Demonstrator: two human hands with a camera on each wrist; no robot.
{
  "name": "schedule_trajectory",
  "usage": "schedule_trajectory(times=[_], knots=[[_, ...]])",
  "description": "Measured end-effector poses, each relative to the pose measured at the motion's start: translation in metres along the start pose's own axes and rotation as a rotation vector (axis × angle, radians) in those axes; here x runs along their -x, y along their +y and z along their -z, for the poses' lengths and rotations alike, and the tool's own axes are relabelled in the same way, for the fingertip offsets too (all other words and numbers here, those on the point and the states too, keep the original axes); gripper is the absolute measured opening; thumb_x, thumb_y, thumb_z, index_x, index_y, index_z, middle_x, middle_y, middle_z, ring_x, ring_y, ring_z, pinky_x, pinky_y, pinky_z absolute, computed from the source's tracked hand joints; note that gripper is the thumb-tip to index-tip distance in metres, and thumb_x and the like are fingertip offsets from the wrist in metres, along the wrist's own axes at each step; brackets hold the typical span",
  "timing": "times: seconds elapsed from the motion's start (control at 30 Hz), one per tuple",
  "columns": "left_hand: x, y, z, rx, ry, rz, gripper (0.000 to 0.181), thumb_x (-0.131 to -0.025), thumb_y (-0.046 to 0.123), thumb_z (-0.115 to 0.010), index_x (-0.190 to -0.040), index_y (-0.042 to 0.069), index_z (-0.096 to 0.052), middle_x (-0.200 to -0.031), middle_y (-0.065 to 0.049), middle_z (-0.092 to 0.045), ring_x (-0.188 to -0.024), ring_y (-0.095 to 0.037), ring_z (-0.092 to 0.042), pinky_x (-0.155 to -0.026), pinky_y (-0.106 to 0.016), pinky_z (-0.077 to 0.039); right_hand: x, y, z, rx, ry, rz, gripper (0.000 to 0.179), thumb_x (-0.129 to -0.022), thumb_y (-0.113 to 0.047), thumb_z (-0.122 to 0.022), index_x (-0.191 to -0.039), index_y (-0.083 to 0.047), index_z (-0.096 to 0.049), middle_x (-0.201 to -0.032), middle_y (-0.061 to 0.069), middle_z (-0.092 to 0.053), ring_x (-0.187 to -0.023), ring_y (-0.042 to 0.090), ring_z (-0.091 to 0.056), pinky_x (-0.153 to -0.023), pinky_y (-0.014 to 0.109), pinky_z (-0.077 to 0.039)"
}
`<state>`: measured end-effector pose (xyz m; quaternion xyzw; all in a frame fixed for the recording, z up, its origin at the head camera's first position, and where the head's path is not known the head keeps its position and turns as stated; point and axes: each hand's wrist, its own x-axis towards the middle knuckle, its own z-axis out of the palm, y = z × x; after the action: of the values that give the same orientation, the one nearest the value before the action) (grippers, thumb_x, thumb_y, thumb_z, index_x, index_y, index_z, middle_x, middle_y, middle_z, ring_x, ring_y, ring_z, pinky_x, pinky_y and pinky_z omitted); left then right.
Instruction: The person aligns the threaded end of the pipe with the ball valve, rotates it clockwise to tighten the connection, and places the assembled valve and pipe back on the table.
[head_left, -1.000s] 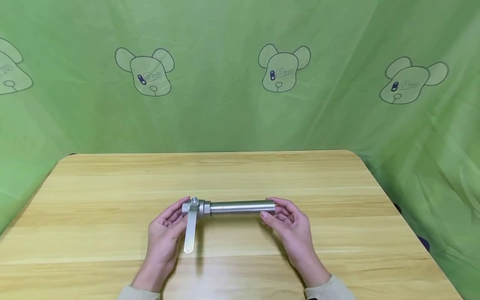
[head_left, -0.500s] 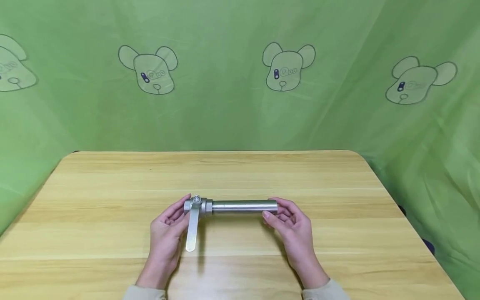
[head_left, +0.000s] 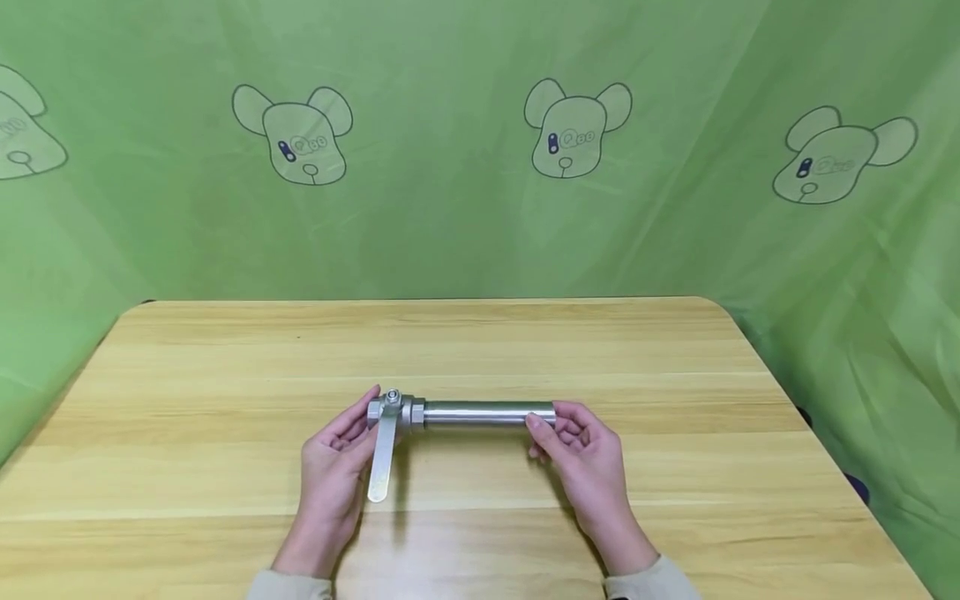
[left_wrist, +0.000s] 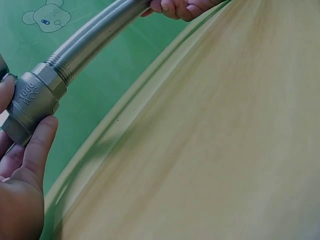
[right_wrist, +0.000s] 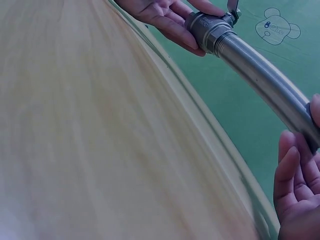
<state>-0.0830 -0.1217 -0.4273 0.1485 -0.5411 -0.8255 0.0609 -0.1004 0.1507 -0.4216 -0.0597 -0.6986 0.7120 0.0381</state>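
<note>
Above the table, both hands hold up a metal ball valve (head_left: 409, 414) joined to a straight steel pipe (head_left: 480, 412). My left hand (head_left: 333, 467) grips the valve's hexagonal end, thumb on the near side and fingers behind. From the valve's top a flat lever handle (head_left: 382, 467) points toward me. My right hand (head_left: 588, 458) pinches the pipe's far right end, its thumb lying on the near side. Threads (left_wrist: 60, 72) show where the pipe enters the valve body (left_wrist: 32, 97), which bears raised lettering. In the right wrist view, fingers (right_wrist: 287, 170) of the right hand lie below the pipe.
A wood-grain table (head_left: 225, 367) with rounded far corners stretches under the hands. Behind it and at both sides hangs a green cloth (head_left: 435, 233) printed with bear-head outlines. Dark objects (head_left: 857, 489) peek out past the right table edge.
The right thumb has moved slightly up on the pipe and the right fingers have shifted around its end. The left hand keeps its hold on the valve. The head view has shifted a little.
</note>
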Motion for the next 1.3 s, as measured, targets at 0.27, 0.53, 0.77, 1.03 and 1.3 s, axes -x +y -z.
schedule_trajectory(times=[0.27,0.53,0.77,1.03,1.3], knots=[[0.0003,0.0008,-0.0001,0.031,-0.003,0.027,0.052,-0.094,-0.014,-0.069,-0.142,0.003,-0.066,-0.115,0.005,-0.083,-0.112,-0.011,-0.077,-0.099,-0.026,-0.065,0.0013,-0.0007,0.0013,-0.030,-0.003,0.039,0.036,-0.092,0.001,-0.081,-0.125,0.005,-0.067,-0.089,0.000,-0.073,-0.074,0.012,-0.072,-0.071,0.023,-0.067],[-0.0001,0.0016,0.0014,0.074,-0.029,0.044,0.050,-0.096,-0.010,-0.069,-0.143,0.010,-0.067,-0.122,0.005,-0.082,-0.111,-0.012,-0.078,-0.099,-0.031,-0.066,0.0019,0.0012,0.0058,-0.078,-0.079,0.121,0.056,-0.079,0.017,-0.081,-0.132,0.008,-0.065,-0.100,0.002,-0.076,-0.088,0.011,-0.074,-0.079,0.023,-0.068],[0.0001,0.0007,0.0016,0.073,-0.031,0.036,0.051,-0.096,-0.012,-0.068,-0.142,0.009,-0.068,-0.120,0.004,-0.082,-0.111,-0.013,-0.079,-0.098,-0.032,-0.066,0.0023,-0.0012,0.0055,-0.091,-0.066,0.073,0.042,-0.084,0.012,-0.082,-0.123,0.010,-0.067,-0.087,0.002,-0.077,-0.069,0.014,-0.072,-0.061,0.023,-0.065],[0.0008,-0.0004,0.0023,0.073,-0.034,0.022,0.050,-0.094,-0.015,-0.067,-0.141,0.005,-0.068,-0.117,0.000,-0.083,-0.109,-0.014,-0.079,-0.095,-0.031,-0.068,0.0018,-0.0008,0.0025,-0.016,-0.015,0.027,0.030,-0.089,0.000,-0.084,-0.115,0.006,-0.070,-0.085,-0.001,-0.076,-0.070,0.012,-0.071,-0.063,0.022,-0.063],[0.0004,0.0008,0.0015,0.036,-0.020,0.025,0.051,-0.093,-0.014,-0.069,-0.141,0.003,-0.067,-0.115,0.002,-0.083,-0.111,-0.013,-0.078,-0.097,-0.025,-0.066,0.0009,0.0000,0.0029,0.030,0.027,0.019,0.039,-0.087,-0.001,-0.087,-0.122,0.005,-0.071,-0.097,-0.001,-0.073,-0.085,0.011,-0.070,-0.073,0.019,-0.064]])
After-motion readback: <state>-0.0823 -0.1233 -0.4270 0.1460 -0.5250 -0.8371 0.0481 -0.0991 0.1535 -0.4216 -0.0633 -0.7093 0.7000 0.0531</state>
